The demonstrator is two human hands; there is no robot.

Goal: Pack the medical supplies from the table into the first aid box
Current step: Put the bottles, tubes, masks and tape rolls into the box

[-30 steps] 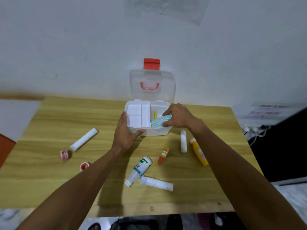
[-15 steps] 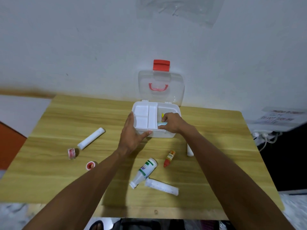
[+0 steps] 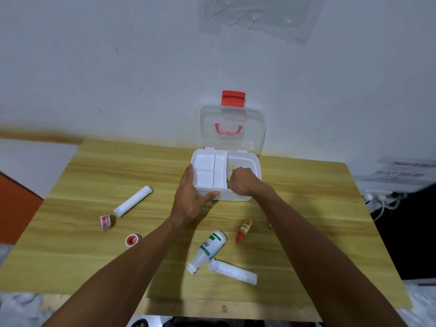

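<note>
The white first aid box (image 3: 245, 155) stands open at the table's far edge, its clear lid (image 3: 232, 128) upright against the wall. My left hand (image 3: 191, 199) grips the box's front left corner. My right hand (image 3: 243, 180) is down in the right compartment with its fingers curled; the blue packet it carried is hidden beneath it. A yellow item (image 3: 234, 168) shows just behind the fingers. On the table lie a white roll (image 3: 133, 200), a tape roll (image 3: 106, 222), a small red pot (image 3: 131, 240), a white bottle (image 3: 208, 247), an orange dropper bottle (image 3: 244, 230) and a second white roll (image 3: 232, 271).
The wooden table (image 3: 94, 267) stands against a white wall. Right of the table, a white power strip with cables (image 3: 377, 197) sits beneath a printed paper sign (image 3: 401, 172). An orange surface (image 3: 14, 199) lies at the left edge.
My right hand has pushed the blue packet down into the box's right compartment, out of sight. My left hand keeps its hold on the box. My head has shifted, hiding items under my right arm.
</note>
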